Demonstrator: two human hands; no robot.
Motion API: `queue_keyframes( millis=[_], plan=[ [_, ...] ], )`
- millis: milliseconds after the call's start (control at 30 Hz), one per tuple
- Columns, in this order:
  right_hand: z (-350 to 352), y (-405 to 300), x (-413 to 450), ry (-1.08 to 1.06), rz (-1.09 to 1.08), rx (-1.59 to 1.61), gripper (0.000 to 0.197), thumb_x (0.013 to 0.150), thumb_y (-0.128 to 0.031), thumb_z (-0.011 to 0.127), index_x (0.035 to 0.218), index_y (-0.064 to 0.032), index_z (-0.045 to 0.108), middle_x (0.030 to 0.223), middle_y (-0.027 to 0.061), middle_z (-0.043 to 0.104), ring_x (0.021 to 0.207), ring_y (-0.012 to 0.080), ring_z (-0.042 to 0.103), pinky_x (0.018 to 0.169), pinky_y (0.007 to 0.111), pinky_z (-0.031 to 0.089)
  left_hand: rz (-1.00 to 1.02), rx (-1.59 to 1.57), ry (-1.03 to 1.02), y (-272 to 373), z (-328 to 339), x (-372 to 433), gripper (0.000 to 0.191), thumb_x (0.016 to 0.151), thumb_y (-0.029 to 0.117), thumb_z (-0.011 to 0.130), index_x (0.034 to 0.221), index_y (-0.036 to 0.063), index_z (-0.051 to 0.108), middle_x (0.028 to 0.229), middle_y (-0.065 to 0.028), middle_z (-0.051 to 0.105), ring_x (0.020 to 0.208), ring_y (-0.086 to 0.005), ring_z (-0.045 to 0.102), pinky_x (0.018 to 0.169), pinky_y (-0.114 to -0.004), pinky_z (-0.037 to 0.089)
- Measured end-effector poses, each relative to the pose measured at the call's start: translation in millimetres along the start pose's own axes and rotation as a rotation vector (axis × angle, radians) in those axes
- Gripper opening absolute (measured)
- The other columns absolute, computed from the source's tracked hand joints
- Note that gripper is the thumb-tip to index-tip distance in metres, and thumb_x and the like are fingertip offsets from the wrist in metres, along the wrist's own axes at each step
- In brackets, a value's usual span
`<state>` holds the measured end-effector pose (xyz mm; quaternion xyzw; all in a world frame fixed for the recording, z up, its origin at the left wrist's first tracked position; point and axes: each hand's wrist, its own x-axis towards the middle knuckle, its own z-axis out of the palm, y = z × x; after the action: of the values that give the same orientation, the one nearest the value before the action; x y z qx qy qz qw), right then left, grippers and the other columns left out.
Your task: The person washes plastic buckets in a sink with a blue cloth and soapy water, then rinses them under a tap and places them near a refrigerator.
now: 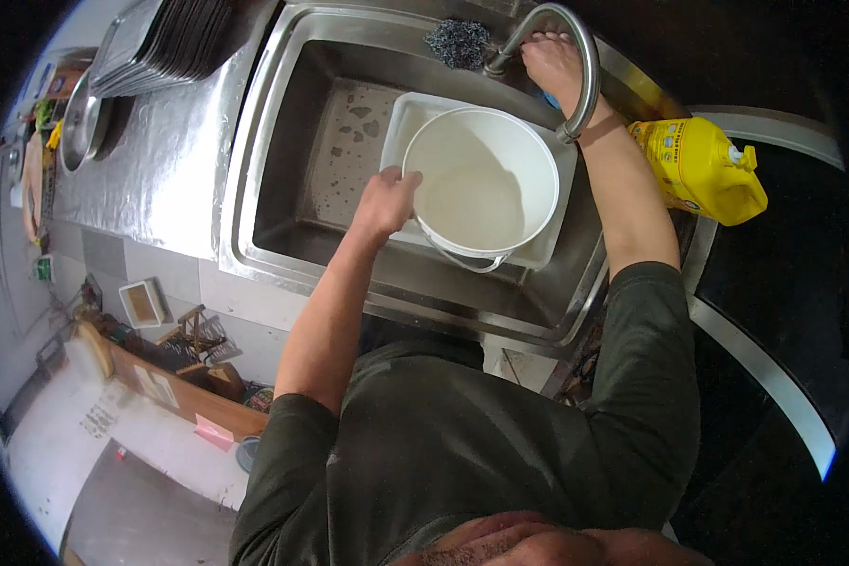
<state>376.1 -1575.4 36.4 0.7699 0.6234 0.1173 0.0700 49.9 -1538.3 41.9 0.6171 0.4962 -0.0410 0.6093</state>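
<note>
My left hand (389,201) grips the left rim of a white plastic bucket (530,163), whose wire handle hangs down on the near side. Under the bucket is a white rectangular plastic tub (400,127), inside a stainless steel sink (311,163). Beyond the sink's far rim, my right hand (553,60) reaches behind the curved metal faucet (586,67); its fingertips are partly hidden, and what they touch cannot be told. A bit of blue material shows below that wrist. The faucet's spout ends just outside the bucket's right rim.
A steel wool scourer (458,43) lies on the sink's back ledge. Right of my forearm is a yellow detergent jug (700,170). Stacked metal trays (163,53) and a steel bowl (78,124) are on the metal counter (163,156) at left.
</note>
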Motion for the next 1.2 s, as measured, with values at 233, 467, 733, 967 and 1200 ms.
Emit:
queue_keyframes(
  millis=[233, 467, 733, 967, 1200],
  plan=[
    [7, 2, -20, -0.018, 0.072, 0.111, 0.015, 0.086, -0.012, 0.049, 0.089, -0.0028, 0.061, 0.074, 0.0175, 0.065, 0.073, 0.0334, 0.064, 0.064, 0.045, 0.051, -0.07, -0.014, -0.007, 2, -1, 5, 0.047, 0.079, 0.036, 0.048, 0.095, -0.0083, 0.057, 0.073, -0.0209, 0.062, 0.073, -0.0313, 0.062, 0.071, -0.038, 0.047],
    [-10, -38, -37, 0.077, 0.509, 0.938, 0.019, 0.088, -0.016, 0.054, 0.097, -0.0013, 0.062, 0.079, 0.0141, 0.064, 0.067, 0.0242, 0.063, 0.06, 0.036, 0.052, -0.014, 0.032, -0.052, 2, 0, 25, 0.047, 0.079, 0.035, 0.049, 0.094, -0.0084, 0.059, 0.077, -0.0214, 0.063, 0.079, -0.033, 0.062, 0.075, -0.039, 0.046],
    [-58, -85, -83, -0.521, 0.51, 1.05, 0.04, 0.085, -0.035, 0.063, 0.089, 0.0042, 0.062, 0.063, 0.0087, 0.06, 0.059, 0.0174, 0.058, 0.058, 0.032, 0.047, -0.111, -0.046, -0.271, 0, -23, 25, 0.038, 0.082, 0.029, 0.053, 0.09, -0.0066, 0.062, 0.065, -0.0098, 0.058, 0.051, -0.0169, 0.05, 0.048, -0.03, 0.038],
    [-98, -33, -159, -0.361, 0.486, 0.977, 0.04, 0.083, -0.027, 0.065, 0.113, -0.0017, 0.06, 0.109, 0.0143, 0.061, 0.096, 0.0232, 0.059, 0.082, 0.031, 0.046, -0.243, -0.324, -0.434, -26, 9, 44, 0.032, 0.084, 0.027, 0.054, 0.094, -0.0018, 0.062, 0.061, -0.0031, 0.054, 0.039, -0.0089, 0.037, 0.035, -0.026, 0.024],
    [-183, -46, -170, -0.263, 0.671, 0.697, 0.055, 0.081, -0.023, 0.064, 0.13, -0.0021, 0.048, 0.128, 0.0149, 0.047, 0.107, 0.0247, 0.053, 0.091, 0.03, 0.042, -0.159, -0.587, -0.717, -25, 100, 58, 0.039, 0.087, 0.03, 0.051, 0.107, -0.0021, 0.059, 0.09, -0.0088, 0.063, 0.072, -0.0158, 0.058, 0.059, -0.029, 0.045]
  ],
)
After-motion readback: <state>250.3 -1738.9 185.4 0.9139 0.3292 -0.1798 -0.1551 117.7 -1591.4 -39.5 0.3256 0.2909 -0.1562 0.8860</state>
